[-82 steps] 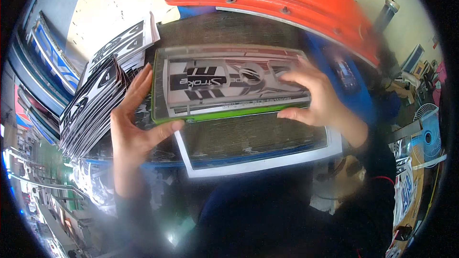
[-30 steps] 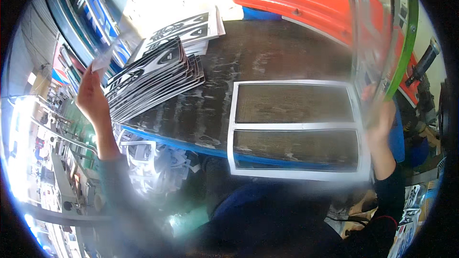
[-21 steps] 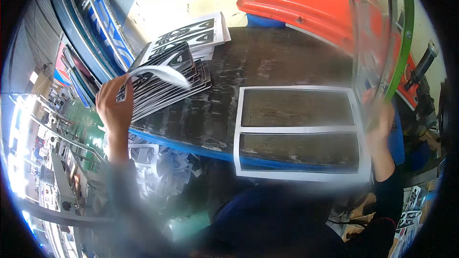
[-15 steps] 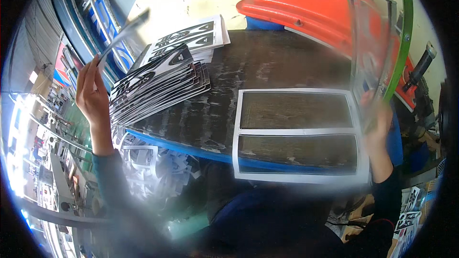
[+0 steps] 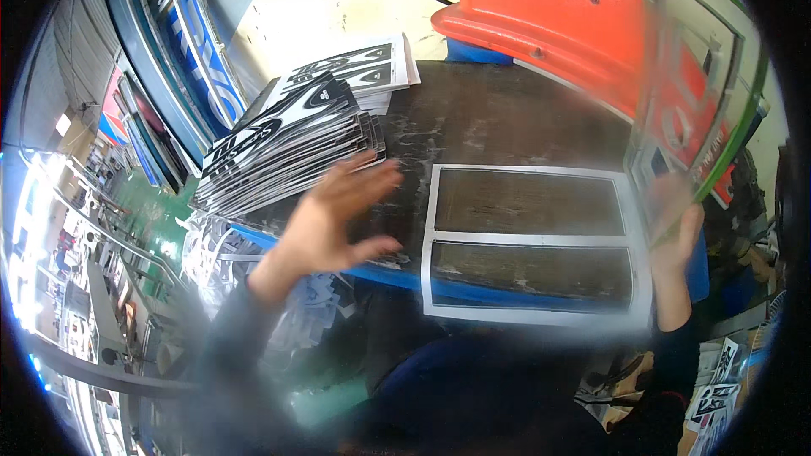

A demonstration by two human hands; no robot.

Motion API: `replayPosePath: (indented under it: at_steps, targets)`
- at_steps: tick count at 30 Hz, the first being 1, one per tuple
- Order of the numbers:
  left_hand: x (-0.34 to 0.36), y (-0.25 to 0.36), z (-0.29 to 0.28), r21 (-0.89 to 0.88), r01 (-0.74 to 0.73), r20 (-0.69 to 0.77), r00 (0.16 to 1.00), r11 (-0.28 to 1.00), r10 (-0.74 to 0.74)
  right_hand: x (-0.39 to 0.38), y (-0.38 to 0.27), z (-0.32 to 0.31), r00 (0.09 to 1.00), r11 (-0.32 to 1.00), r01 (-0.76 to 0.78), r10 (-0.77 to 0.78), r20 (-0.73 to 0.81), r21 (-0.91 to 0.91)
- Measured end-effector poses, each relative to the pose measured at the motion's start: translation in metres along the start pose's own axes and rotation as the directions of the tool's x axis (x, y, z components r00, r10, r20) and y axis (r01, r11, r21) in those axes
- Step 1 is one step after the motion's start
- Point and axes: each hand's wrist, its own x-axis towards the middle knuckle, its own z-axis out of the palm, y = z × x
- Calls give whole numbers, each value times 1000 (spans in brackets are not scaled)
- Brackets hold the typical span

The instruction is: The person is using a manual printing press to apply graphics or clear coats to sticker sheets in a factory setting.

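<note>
My left hand point(image 5: 334, 211), palm down with its fingers stretched and thumb apart, hovers just in front of a stack of black and white printed pieces point(image 5: 279, 148) and holds nothing. On the right, my right hand point(image 5: 673, 232) grips the lower part of a clear plate point(image 5: 676, 76) with a green edge and dark rectangular outlines. The plate stands tilted upright and is blurred; its lower edge and some fingers are hard to make out. Between my hands lies a white sheet frame point(image 5: 532, 239) with two rectangular openings, its near edge past the table's front.
The dark, scuffed tabletop point(image 5: 498, 118) has a blue front edge. Behind it stands a big red machine part point(image 5: 541, 25). More printed sheets point(image 5: 355, 72) lie at the back left. White scraps point(image 5: 308, 317) are heaped below the table, and framed screens point(image 5: 198, 51) lean farther left.
My left hand has come from the far left, where it held up a thin piece, to the stack's front, now without it. The clear plate has shifted slightly right in my right hand.
</note>
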Motion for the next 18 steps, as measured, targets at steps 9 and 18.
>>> replayPosePath:
  at_steps: [9,18]
  targets:
    - [35,23,2,-591,303,221,952,748,-211,-17,-24,-10,999,997,39,-39,11,-71]
    - [57,-80,-291,-726,-273,-392,918,631,-54,-29,-20,-6,999,997,-34,37,35,-69]
